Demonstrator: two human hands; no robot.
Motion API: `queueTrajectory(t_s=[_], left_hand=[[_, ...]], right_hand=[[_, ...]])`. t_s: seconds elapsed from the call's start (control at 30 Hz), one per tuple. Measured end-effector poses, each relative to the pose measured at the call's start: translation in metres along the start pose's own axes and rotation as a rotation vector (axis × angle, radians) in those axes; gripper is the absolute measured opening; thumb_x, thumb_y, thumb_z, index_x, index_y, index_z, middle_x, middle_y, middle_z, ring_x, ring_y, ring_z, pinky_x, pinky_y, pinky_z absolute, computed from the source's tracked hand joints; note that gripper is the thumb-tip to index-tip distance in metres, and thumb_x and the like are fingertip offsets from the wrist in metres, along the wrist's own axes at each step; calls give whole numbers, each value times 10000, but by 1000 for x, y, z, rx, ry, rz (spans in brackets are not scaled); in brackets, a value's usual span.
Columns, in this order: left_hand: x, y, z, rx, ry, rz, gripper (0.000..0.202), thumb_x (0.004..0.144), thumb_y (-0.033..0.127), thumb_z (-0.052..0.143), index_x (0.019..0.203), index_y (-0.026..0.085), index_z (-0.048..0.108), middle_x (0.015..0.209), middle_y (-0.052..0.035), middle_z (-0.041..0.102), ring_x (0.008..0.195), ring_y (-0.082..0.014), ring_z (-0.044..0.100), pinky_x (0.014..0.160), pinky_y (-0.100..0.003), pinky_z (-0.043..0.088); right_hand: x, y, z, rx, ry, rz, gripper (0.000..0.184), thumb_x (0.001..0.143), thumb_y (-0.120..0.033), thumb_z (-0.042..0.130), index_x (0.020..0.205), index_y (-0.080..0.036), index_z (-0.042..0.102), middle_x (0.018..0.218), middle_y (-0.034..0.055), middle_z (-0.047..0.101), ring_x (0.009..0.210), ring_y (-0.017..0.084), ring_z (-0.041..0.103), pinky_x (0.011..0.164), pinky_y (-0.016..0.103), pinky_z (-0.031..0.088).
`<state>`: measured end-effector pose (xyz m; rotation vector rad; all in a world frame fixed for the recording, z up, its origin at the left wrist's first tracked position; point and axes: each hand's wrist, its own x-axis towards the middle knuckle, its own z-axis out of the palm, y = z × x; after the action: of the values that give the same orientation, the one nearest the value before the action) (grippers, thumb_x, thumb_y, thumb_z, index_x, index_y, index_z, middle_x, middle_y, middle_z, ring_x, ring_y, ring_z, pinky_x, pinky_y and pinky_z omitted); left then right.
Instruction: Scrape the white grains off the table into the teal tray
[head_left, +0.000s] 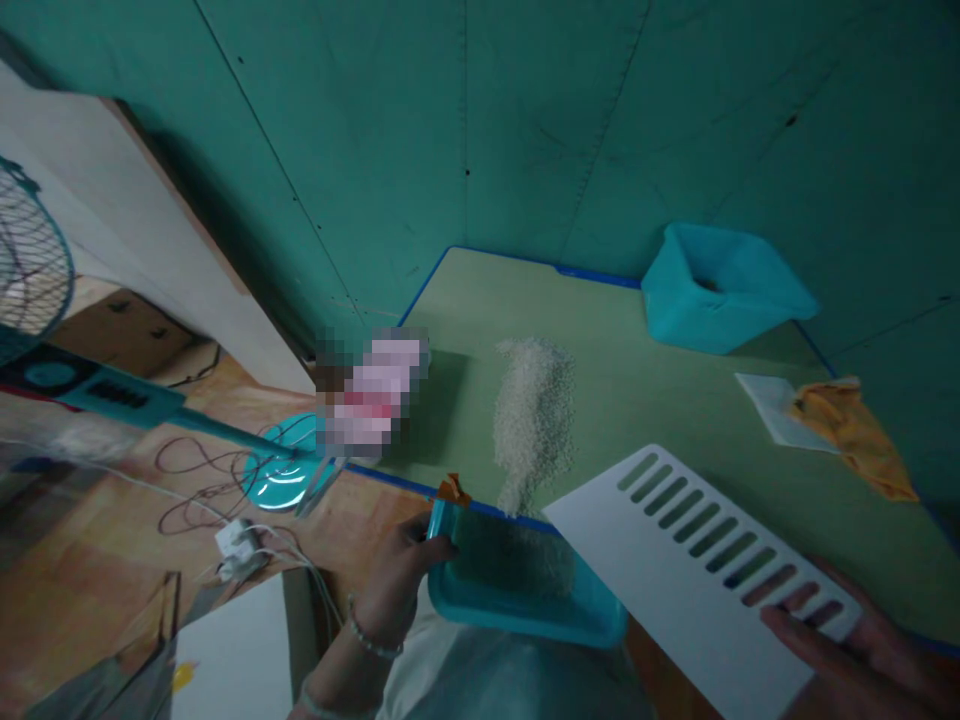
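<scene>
"Starting at the near edge of the tabletop [660,380], what does the left hand [397,590] grip?"

"A teal tray [517,618]. The hand is closed on the tray's left end, with the thumb over the rim and the fingers curled beneath. The tray sits just off the near edge, roughly at its middle. Whether it touches the blue edging cannot be told."

"And the rice [534,420]?"

"It lies in a long heap at the centre of the tabletop, narrowing to a thin tail at the near edge, directly above the tray. A pale scatter of grains shows inside the tray."

"What about the right hand [847,640]?"

"It pinches the near right corner of a white slotted board [660,590], thumb on top and fingers [799,598] underneath, visible through the slots. The board lies slantwise over the near edge, just to the right of the rice and the tray."

"What else is there?"

"A teal tub [720,290] stands at the far right corner. An orange cloth [855,430] lies partly on a white sheet [772,410] by the right edge. A blurred pink object [375,390] sits at the left edge, and beyond that edge a fan [30,270] stands on the floor."
</scene>
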<state>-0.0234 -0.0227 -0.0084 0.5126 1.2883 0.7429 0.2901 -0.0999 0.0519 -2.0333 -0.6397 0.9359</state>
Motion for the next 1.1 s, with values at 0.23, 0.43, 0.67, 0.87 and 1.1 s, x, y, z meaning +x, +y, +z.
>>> queueTrajectory(t_s=[0.23,0.43,0.67,0.87,1.1], left_hand=[[3,2,1,-2,-13,19,209,479,135,603,665,118,698,578,-38,681,577,-192,594,582,-289,459],[-1,0,-4,-1,4,16,220,484,144,612,685,124,700,584,-29,683,578,-196,601,576,-288,463],[-7,4,-8,3,20,42,194,478,140,612,656,135,691,606,-39,700,609,-214,619,585,-284,460],[0,0,-9,18,-11,39,218,498,148,606,697,126,694,616,-34,698,612,-209,614,615,-296,465],[0,1,-5,31,-1,35,218,470,152,612,667,118,699,602,-36,687,613,-204,602,594,-290,457]], right_hand=[[50,-34,15,347,20,-39,400,322,-329,795,688,-319,632,645,-30,703,657,244,663,559,314,539],[102,-76,42,391,-87,-312,365,496,-312,767,828,-256,625,825,-19,699,832,199,633,744,306,491],[126,-93,59,351,-167,-284,329,516,-259,734,819,-260,607,730,-25,676,660,191,619,536,301,508],[116,-90,53,279,-241,-211,317,544,-264,733,833,-256,602,679,-22,674,585,198,617,464,311,509],[103,-81,40,223,-299,-169,316,585,-306,743,858,-225,605,759,2,710,735,218,661,572,298,517]])
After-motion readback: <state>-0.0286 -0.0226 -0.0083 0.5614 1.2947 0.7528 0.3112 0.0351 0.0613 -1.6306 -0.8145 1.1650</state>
